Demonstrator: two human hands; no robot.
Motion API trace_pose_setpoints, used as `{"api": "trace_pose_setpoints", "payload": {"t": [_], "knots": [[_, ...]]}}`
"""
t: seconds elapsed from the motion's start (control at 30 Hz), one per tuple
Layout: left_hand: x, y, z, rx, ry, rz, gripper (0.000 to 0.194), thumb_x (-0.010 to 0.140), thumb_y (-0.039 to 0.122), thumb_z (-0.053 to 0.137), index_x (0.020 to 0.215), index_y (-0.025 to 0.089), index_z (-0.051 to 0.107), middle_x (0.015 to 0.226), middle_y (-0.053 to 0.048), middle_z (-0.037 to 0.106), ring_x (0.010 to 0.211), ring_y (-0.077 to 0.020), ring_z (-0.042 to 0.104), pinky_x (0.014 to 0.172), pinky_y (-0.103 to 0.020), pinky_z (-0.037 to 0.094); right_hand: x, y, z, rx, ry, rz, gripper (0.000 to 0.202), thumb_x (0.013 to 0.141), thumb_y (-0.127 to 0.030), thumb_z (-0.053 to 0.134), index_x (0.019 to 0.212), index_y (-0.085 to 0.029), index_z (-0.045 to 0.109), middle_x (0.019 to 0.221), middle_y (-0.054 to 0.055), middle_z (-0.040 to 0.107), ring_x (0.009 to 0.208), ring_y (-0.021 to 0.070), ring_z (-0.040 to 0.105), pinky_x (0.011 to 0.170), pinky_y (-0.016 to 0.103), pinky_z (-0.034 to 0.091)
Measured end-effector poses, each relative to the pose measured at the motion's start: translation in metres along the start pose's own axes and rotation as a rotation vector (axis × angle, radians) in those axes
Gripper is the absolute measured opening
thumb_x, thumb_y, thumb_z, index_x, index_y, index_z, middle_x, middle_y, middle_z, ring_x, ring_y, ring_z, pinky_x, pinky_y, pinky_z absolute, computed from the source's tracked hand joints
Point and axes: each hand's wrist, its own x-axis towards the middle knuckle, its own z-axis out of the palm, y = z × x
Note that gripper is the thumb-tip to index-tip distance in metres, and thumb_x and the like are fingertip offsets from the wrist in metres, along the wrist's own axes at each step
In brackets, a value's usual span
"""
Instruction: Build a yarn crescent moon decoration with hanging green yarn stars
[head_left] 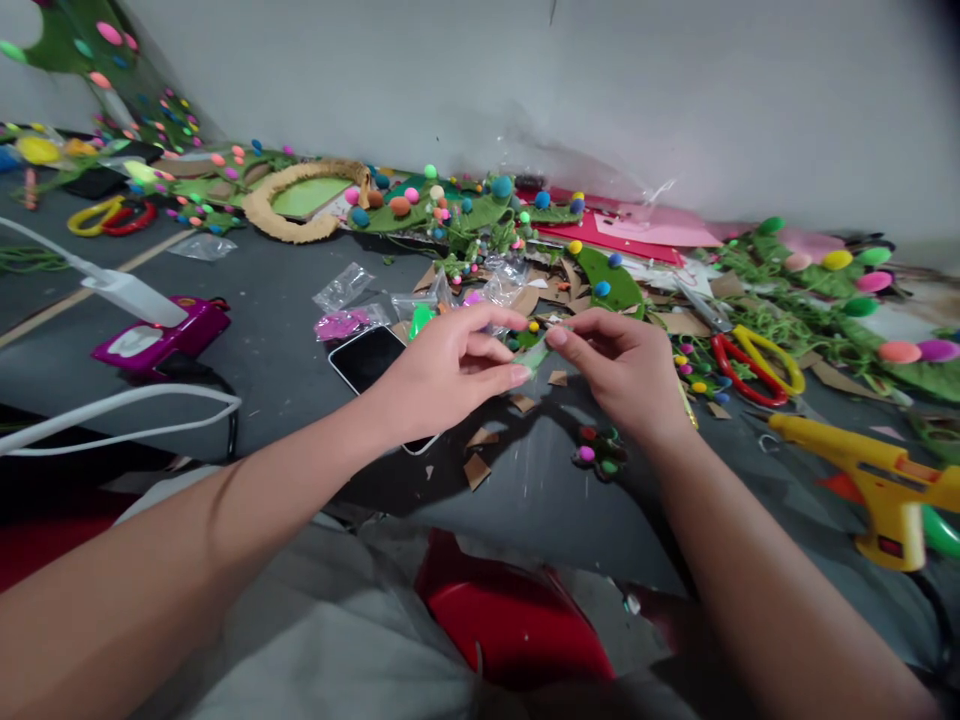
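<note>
Between my two hands, over the middle of the table, is a small pale green piece (532, 356), thin and partly see-through; its exact kind is unclear. My left hand (454, 365) pinches it from the left with thumb and fingers. At its other end, the thumb and forefinger of my right hand (626, 365) close on it. A black-screened phone (367, 362) lies partly beneath my left hand and forearm. Small brown cardboard scraps (477, 470) are scattered below the hands. Near my right wrist sits a small dark cluster with coloured pompoms (600, 452).
A yellow glue gun (870, 460) and red-and-yellow scissors (750, 365) lie at right. Leftward are a purple power adapter (161, 340) with white cable and a second pair of scissors (112, 215). A tan ring (259, 205) and pompom-covered green leaves (480, 215) line the wall.
</note>
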Motion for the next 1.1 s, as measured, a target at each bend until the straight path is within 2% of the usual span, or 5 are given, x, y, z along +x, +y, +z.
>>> {"api": "trace_pose_setpoints", "payload": {"t": [0.17,0.4,0.57,0.67,1.1], "knots": [[-0.001,-0.002,0.000,-0.085,0.014,-0.033,0.053,0.081,0.026,0.082,0.128,0.018,0.057,0.104,-0.008,0.077,0.099,-0.0232,0.075,0.095,-0.039,0.059,0.003,0.001,-0.008,0.042,0.098,0.006,0.024,0.080,-0.043,0.081,0.094,-0.023,0.078,0.088,0.004,0.076,0.077,0.0167,0.067,0.069,0.030,0.053],[0.001,-0.002,0.004,-0.236,-0.010,-0.036,0.064,0.080,0.017,0.082,0.137,0.017,0.051,0.108,-0.007,0.077,0.103,-0.0214,0.075,0.093,-0.035,0.060,-0.008,0.009,0.012,0.123,-0.214,-0.038,0.036,0.081,-0.036,0.081,0.113,-0.021,0.075,0.106,0.006,0.076,0.093,0.0204,0.069,0.080,0.035,0.056],[0.003,-0.003,0.001,-0.179,0.075,-0.124,0.065,0.079,0.035,0.084,0.134,0.017,0.055,0.097,-0.006,0.079,0.091,-0.0215,0.076,0.083,-0.034,0.059,-0.012,0.008,0.016,-0.090,-0.219,-0.269,0.035,0.084,-0.026,0.077,0.118,-0.022,0.073,0.108,0.006,0.071,0.093,0.0187,0.065,0.078,0.033,0.054],[0.004,-0.004,-0.001,-0.158,0.097,-0.148,0.056,0.081,0.030,0.083,0.129,0.017,0.058,0.091,-0.004,0.079,0.083,-0.0196,0.075,0.077,-0.032,0.058,-0.013,0.005,0.015,-0.170,-0.238,-0.386,0.037,0.085,-0.028,0.079,0.121,-0.022,0.071,0.112,0.007,0.069,0.098,0.0186,0.064,0.082,0.032,0.053],[0.006,0.000,-0.002,-0.162,0.052,-0.161,0.049,0.076,0.037,0.087,0.115,0.015,0.067,0.085,-0.004,0.079,0.076,-0.0164,0.073,0.072,-0.028,0.057,-0.011,0.005,0.011,-0.133,-0.172,-0.379,0.014,0.081,-0.010,0.076,0.080,-0.020,0.066,0.085,0.000,0.066,0.080,0.0153,0.060,0.073,0.030,0.048]]}}
